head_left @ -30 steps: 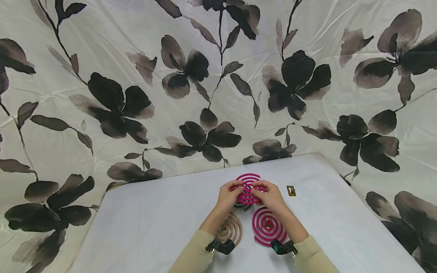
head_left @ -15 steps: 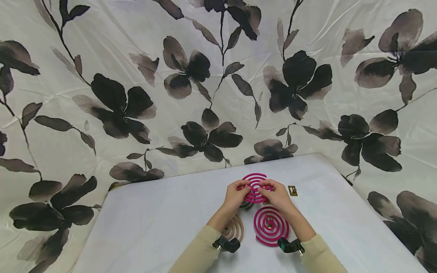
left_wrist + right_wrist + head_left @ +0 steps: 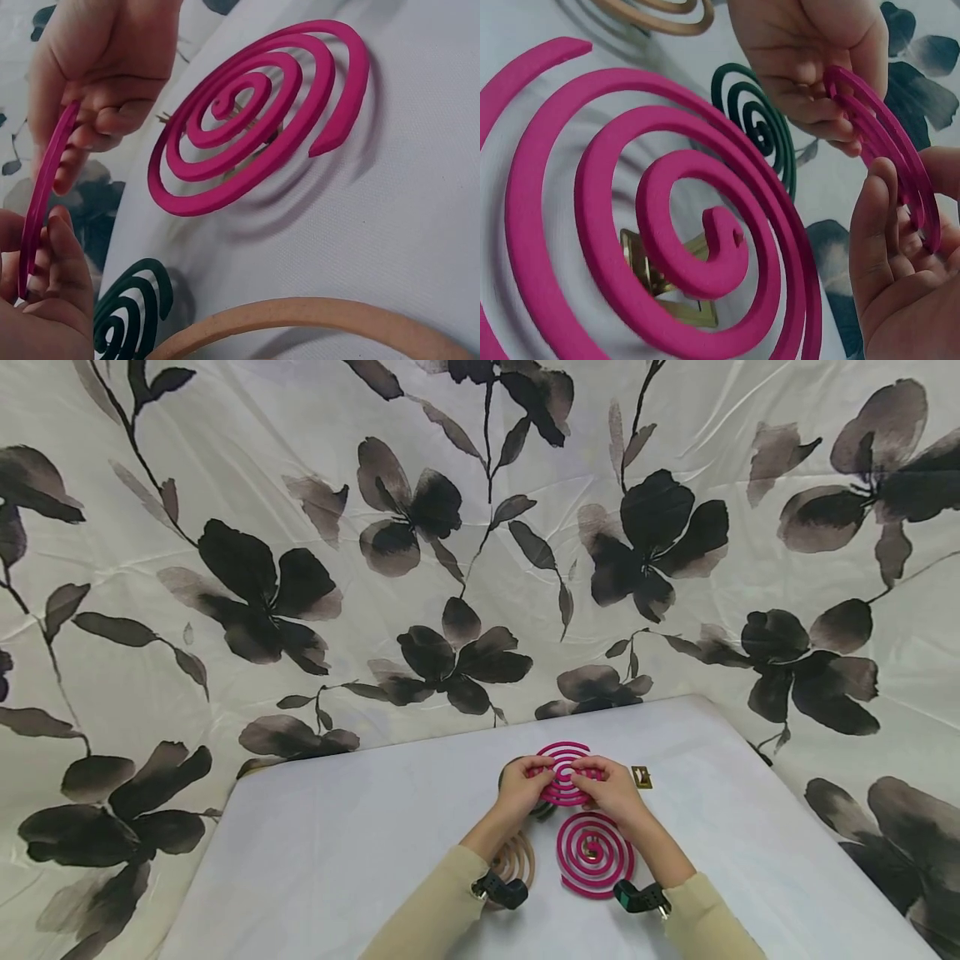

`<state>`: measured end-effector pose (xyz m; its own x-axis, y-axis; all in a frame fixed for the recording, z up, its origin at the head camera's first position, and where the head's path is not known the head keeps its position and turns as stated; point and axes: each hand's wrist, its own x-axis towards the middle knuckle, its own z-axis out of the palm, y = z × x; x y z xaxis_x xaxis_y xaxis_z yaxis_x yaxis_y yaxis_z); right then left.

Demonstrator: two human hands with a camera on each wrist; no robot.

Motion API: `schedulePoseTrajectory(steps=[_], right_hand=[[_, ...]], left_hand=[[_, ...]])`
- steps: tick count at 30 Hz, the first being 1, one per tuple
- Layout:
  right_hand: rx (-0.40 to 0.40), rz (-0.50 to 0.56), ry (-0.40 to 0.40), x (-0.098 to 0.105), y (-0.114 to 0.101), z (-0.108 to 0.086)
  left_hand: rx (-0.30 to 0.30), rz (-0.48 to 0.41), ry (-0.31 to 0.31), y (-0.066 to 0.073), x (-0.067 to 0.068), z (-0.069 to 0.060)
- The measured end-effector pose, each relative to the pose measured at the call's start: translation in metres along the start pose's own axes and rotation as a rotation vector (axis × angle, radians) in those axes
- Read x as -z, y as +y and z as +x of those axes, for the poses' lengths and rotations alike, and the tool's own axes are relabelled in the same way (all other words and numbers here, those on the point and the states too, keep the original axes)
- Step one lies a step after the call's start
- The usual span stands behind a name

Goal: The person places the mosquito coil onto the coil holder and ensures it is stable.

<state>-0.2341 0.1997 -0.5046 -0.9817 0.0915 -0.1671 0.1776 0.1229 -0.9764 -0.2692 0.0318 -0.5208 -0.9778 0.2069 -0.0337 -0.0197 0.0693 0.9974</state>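
Note:
Raised above the table, a pink mosquito coil (image 3: 564,793) is pinched at its two sides by my hands. My left hand (image 3: 521,789) grips its left edge, and my right hand (image 3: 613,792) its right edge, thumbs on the near face. Both wrist views show this coil (image 3: 46,195) nearly edge-on between the fingers. Below my right hand, another pink coil (image 3: 592,202) is raised on a brass-coloured metal stand (image 3: 697,311). Under my left forearm lies a tan coil (image 3: 525,860), partly hidden. A dark green coil (image 3: 131,307) sits behind it, mostly covered by my hands in the head view.
A flat brass-coloured metal stand (image 3: 642,777) lies on the white table (image 3: 337,835), right of my right hand. Behind the table's far edge hangs a floral cloth (image 3: 465,568). Black straps with devices (image 3: 501,891) are on both wrists.
Both hands have shifted slightly to the right together with the held pink coil. The coils on the table and the flat metal stand have stayed in place.

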Motion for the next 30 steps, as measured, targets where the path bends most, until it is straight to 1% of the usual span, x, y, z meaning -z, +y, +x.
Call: schedulePoseTrajectory(steps=[5, 8, 9, 12, 16, 20, 24, 30], right_hand=[[-0.002, -0.007, 0.009, 0.003, 0.002, -0.001], [0.001, -0.005, 0.002, 0.005, 0.004, -0.001], [0.005, -0.005, 0.000, 0.007, 0.004, -0.001], [0.017, -0.014, 0.000, 0.011, 0.005, -0.001], [0.020, -0.036, 0.014, 0.016, 0.007, -0.001], [0.018, -0.043, 0.024, 0.021, 0.011, -0.003], [0.019, -0.053, 0.015, 0.025, 0.012, -0.003], [0.020, -0.075, 0.033, 0.031, 0.014, -0.003]], left_hand=[[-0.001, 0.041, -0.015, -0.001, -0.002, 0.001], [0.010, 0.048, -0.025, 0.002, -0.003, 0.001], [0.004, 0.054, -0.030, 0.003, -0.004, 0.001], [0.011, 0.065, -0.039, 0.005, -0.007, 0.002], [-0.004, 0.115, -0.043, 0.007, -0.012, 0.002], [-0.019, 0.158, -0.031, 0.006, -0.017, 0.002], [-0.018, 0.152, -0.026, 0.004, -0.020, 0.004], [-0.005, 0.141, -0.072, 0.005, -0.026, 0.008]])
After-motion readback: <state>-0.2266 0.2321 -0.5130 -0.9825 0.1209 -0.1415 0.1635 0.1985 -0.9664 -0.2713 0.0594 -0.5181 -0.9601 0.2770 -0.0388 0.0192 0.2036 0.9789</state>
